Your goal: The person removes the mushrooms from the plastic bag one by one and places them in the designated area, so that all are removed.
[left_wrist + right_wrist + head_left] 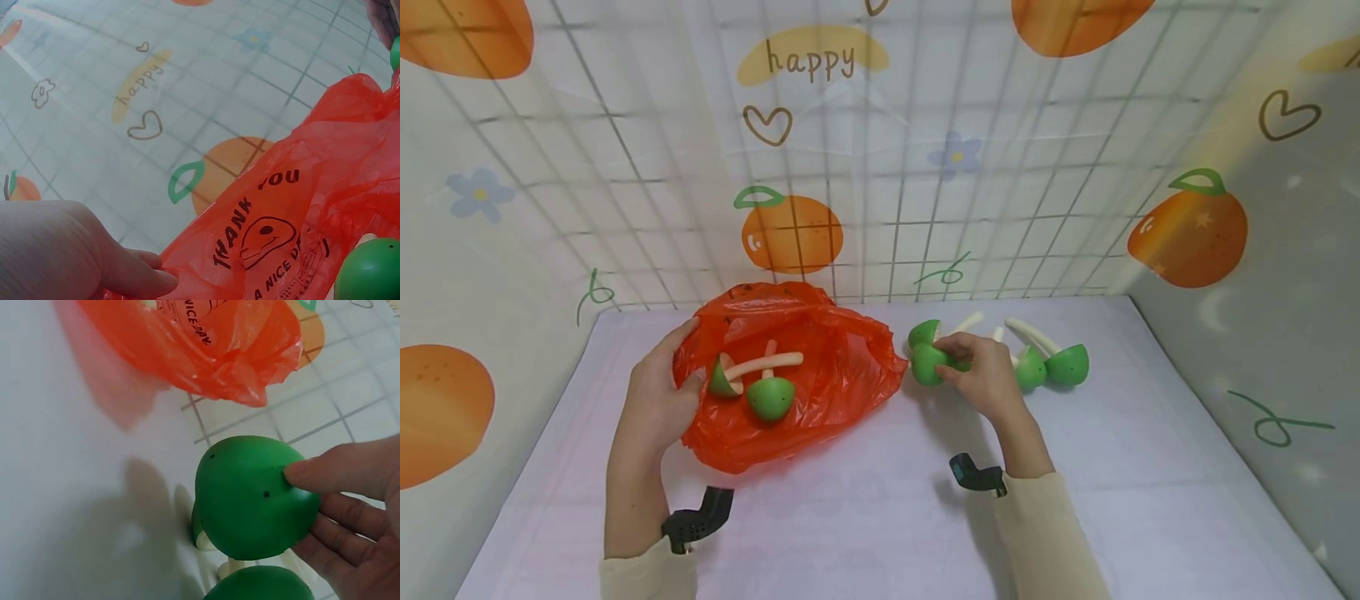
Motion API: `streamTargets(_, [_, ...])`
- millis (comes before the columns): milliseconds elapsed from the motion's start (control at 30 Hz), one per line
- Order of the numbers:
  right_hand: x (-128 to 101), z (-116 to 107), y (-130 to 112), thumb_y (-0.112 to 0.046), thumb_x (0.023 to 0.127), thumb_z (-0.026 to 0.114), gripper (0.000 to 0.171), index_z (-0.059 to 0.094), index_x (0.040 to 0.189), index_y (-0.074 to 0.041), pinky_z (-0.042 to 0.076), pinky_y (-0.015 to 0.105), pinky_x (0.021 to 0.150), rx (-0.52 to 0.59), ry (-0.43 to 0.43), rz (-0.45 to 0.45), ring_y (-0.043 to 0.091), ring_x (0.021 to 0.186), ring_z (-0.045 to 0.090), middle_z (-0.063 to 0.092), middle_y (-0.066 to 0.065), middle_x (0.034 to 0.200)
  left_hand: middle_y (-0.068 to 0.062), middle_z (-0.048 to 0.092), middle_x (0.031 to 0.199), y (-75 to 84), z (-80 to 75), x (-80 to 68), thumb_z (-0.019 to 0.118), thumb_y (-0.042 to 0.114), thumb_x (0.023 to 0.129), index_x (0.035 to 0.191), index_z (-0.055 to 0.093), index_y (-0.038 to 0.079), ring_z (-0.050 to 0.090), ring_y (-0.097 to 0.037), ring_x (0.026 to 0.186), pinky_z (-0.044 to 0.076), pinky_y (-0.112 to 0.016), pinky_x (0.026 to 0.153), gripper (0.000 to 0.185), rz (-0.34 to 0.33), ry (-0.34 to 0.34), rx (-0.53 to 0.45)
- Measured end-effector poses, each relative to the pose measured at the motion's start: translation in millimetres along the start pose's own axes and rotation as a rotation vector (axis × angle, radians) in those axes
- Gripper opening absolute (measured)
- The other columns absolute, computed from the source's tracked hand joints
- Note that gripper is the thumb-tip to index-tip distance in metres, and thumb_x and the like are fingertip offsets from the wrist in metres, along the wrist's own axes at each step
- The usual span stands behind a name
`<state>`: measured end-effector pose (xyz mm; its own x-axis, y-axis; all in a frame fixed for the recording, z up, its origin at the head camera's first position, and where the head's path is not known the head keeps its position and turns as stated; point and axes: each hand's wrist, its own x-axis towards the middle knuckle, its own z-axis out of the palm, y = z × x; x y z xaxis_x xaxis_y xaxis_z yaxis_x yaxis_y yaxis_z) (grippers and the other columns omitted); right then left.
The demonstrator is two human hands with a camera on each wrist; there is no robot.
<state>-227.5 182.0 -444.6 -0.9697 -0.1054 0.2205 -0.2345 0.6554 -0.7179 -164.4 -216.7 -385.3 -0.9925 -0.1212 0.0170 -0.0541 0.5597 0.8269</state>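
My left hand (662, 396) grips the left edge of a red plastic bag (842, 375), thumb on the near side. Two green-capped toy mushrooms (771, 400) with cream stems lie on the bag. Black "THANK YOU" print on the bag (350, 144) shows in the left wrist view. My right hand (981, 371) pinches a green toy mushroom (256, 494) by its cap, just right of the bag; its stem is hidden behind the cap. Another green mushroom (923, 333) sits right behind the held one.
More green mushrooms (1067, 365) lie to the right of my right hand, stems pointing back. A white cloth (850, 533) covers the table. Behind stands a sheer curtain (887, 217) with orange prints over a wire grid; printed walls close both sides.
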Motion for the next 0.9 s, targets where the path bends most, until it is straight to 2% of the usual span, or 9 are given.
streamTargets(533, [2.5, 4.7, 7.5, 0.005, 0.085, 0.081, 0.035, 0.075, 0.119, 0.002, 0.059, 0.052, 0.093, -0.030, -0.028, 0.025, 0.036, 0.102, 0.072, 0.076, 0.019, 0.113, -0.018, 0.036, 0.166, 1.3, 0.2, -1.0, 0.059, -0.004, 0.102, 0.169, 0.025, 0.018, 0.041, -0.045, 0.146, 0.052, -0.063, 0.101, 0.078, 0.008, 0.000, -0.006])
streamTargets(900, [2.7, 10.4, 7.7, 0.007, 0.085, 0.080, 0.032, 0.075, 0.116, 0.004, 0.058, 0.053, 0.093, -0.059, -0.044, -0.038, 0.037, 0.102, 0.072, 0.076, 0.020, 0.112, -0.018, 0.037, 0.165, 1.3, 0.1, -1.7, 0.058, -0.005, 0.102, 0.169, 0.026, 0.017, 0.041, -0.045, 0.145, 0.051, -0.063, 0.101, 0.077, 0.015, 0.000, -0.017])
